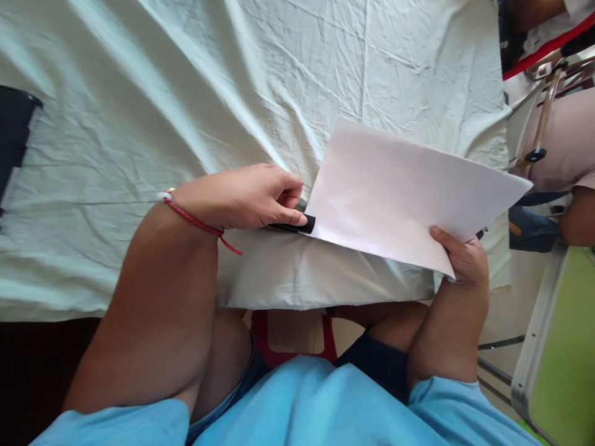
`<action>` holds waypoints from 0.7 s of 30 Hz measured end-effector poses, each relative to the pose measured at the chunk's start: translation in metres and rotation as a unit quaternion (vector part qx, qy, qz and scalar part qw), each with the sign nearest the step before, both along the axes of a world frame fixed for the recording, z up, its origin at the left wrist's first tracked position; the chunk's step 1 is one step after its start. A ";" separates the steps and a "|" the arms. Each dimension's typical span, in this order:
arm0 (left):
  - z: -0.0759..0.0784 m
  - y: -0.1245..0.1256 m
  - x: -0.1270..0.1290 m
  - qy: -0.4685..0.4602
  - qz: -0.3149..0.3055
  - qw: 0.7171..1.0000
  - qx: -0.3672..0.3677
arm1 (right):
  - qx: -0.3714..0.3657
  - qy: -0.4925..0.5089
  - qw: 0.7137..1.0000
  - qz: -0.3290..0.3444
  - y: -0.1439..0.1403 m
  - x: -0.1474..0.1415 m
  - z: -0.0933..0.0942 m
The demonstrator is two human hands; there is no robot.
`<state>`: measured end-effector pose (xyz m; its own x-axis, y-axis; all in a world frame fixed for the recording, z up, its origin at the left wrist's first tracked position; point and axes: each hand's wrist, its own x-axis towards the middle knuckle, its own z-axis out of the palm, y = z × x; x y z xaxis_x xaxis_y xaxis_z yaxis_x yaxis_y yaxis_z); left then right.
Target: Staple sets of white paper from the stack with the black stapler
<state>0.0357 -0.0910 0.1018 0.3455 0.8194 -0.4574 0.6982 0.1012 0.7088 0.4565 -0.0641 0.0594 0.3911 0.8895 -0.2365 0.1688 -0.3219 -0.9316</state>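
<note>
A white sheet of paper (400, 192), perhaps more than one layer, is held at a slant above the cloth-covered table. My right hand (465, 260) grips its lower right edge, thumb on top and fingers underneath. At the lower left corner is a slim black tool (307, 223) that looks like a stapler, its end lapping over the paper. My left hand (264, 198) is closed on this tool, with the thumb pressed along its top and the fingers curled. Most of the tool is hidden under the hand.
A wrinkled pale cloth (162, 74) covers the table. At the far left edge lies a black case-like object (16, 136). To the right are a green-topped table (564, 353), a metal-framed chair (548, 118) and parts of other people. A red stool (260, 334) shows below.
</note>
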 end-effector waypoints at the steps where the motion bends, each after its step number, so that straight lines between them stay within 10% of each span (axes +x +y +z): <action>1: 0.000 0.001 0.001 0.009 -0.007 1.000 -0.006 | 0.005 0.000 1.000 -0.003 0.000 0.000 -0.001; 13: 0.008 -0.004 0.001 -0.064 -0.051 0.996 -0.030 | 0.112 -0.030 0.993 0.005 0.012 -0.004 -0.010; 21: -0.002 -0.003 0.011 -0.051 0.246 0.964 0.088 | 0.202 -0.001 0.979 -0.015 0.010 -0.015 -0.012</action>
